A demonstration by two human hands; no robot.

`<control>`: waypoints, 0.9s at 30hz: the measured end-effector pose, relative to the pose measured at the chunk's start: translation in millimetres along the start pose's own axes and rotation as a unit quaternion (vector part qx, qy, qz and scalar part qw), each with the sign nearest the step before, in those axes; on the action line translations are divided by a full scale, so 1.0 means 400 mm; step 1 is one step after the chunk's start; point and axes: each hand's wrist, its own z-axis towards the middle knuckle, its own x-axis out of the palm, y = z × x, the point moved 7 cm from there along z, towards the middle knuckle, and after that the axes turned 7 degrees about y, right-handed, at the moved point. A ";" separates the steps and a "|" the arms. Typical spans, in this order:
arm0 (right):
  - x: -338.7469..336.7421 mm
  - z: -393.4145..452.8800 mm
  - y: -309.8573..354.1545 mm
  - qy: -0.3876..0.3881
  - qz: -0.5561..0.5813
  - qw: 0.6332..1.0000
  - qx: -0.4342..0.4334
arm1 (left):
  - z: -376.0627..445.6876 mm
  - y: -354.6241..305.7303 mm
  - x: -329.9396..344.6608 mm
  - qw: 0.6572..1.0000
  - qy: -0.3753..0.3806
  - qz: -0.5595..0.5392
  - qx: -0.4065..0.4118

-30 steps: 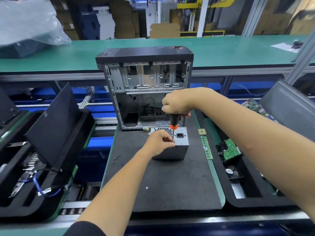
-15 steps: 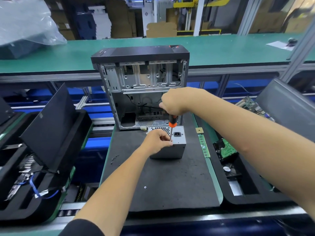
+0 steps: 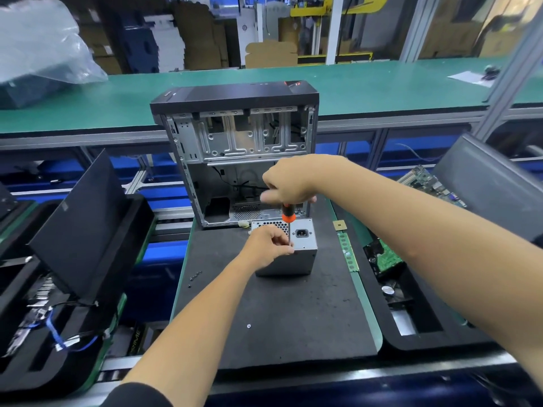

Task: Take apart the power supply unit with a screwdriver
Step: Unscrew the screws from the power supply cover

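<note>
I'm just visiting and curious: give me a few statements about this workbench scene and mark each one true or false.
1. The right hand grips the screwdriver from above. True.
2. The power supply unit sits inside the computer case. False: it stands on the dark mat, in front of the case.
3. The left hand pinches the screwdriver's shaft low down at the unit. True.
4. The loose screws lie right of the unit. False: they lie left of it.

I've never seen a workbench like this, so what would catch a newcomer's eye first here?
Two bare arms meet at the middle of the dark mat: the right hand grips an orange-collared screwdriver held upright over a small grey power supply unit, where the left hand pinches its shaft. Just behind stands an open, gutted computer case.
</note>
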 end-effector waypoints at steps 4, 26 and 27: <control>0.000 0.009 0.018 -0.028 -0.029 0.999 -0.032 | 0.001 0.000 0.002 1.000 0.003 0.003 0.009; -0.016 -0.021 0.002 0.002 0.084 0.995 -0.050 | 0.004 0.008 0.002 1.000 0.004 -0.011 -0.005; -0.014 -0.024 -0.001 0.001 0.094 0.994 -0.047 | 0.004 0.007 0.001 1.000 0.003 -0.010 -0.004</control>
